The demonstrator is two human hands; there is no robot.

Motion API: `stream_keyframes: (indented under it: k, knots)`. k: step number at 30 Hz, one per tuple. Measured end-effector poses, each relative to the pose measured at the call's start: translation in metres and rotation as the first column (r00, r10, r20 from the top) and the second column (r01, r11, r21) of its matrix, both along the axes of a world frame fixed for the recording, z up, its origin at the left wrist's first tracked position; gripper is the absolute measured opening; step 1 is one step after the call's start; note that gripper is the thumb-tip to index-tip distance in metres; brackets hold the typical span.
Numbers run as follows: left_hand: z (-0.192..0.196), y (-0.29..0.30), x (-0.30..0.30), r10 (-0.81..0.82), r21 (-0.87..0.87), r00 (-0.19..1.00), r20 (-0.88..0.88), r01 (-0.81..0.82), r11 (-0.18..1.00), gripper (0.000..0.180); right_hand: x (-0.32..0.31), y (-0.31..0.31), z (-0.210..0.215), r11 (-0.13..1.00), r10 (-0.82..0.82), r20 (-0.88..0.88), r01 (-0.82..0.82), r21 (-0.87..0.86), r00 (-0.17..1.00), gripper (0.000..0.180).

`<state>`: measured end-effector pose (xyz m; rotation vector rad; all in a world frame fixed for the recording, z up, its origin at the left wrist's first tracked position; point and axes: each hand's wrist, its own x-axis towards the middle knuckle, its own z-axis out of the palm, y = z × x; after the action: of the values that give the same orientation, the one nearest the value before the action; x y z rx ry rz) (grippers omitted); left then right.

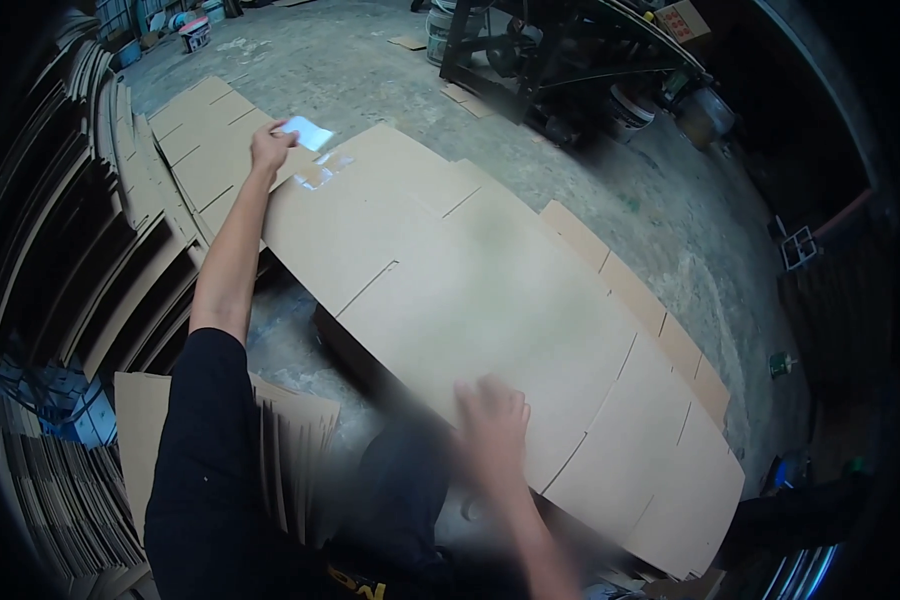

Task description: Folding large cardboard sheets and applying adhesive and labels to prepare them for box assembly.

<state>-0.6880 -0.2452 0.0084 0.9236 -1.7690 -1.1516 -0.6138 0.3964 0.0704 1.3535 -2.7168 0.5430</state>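
Observation:
A large flat sheet of brown cardboard (450, 250) with slots cut into it lies in front of me, running from the upper left to the lower right. Beyond its far left corner my left hand (270, 148) is stretched out, pinching a small pale blue-white rectangular sheet (308, 133). Close to that hand, shiny pieces of clear tape (315, 176) stick to the cardboard. My right hand (495, 425) is over the near edge of the cardboard, its fingers somewhat apart and blurred. Nothing shows in it.
Stacks of folded cardboard (100, 230) rise on the left, and more upright sheets (295, 430) stand near my left arm. Another slotted cardboard piece (205, 140) lies at the far left. A dark metal-framed machine (530, 60) and buckets (705, 115) stand across the concrete floor (360, 60).

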Motion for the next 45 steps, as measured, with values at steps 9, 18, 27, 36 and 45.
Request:
stream_keyframes:
  k: [9,18,27,36,45]
  knots:
    - [-0.001,0.006,0.004,0.143,-0.134,0.99,-0.008,-0.142,0.981,0.044,0.001,0.0,0.002,1.0,0.0,-0.014,0.0,0.0,1.0,0.081]
    - [0.041,0.039,0.032,0.311,-0.255,0.937,0.158,-0.266,0.93,0.039,0.004,-0.001,0.005,1.0,0.006,-0.031,-0.007,-0.013,0.999,0.078]
    - [0.087,0.175,0.132,0.1,0.197,0.718,-0.689,0.052,0.979,0.017,-0.002,0.001,-0.011,0.992,0.013,-0.203,-0.038,-0.12,0.979,0.055]
    - [0.111,0.256,0.21,0.04,0.178,0.679,-0.733,0.135,0.975,0.023,-0.004,0.002,-0.035,0.998,0.054,-0.342,-0.056,0.003,0.938,0.053]
    - [0.133,0.345,0.221,-0.007,0.271,0.627,-0.779,0.347,0.898,0.014,0.003,0.004,-0.036,0.995,0.104,-0.534,-0.089,0.055,0.839,0.053]
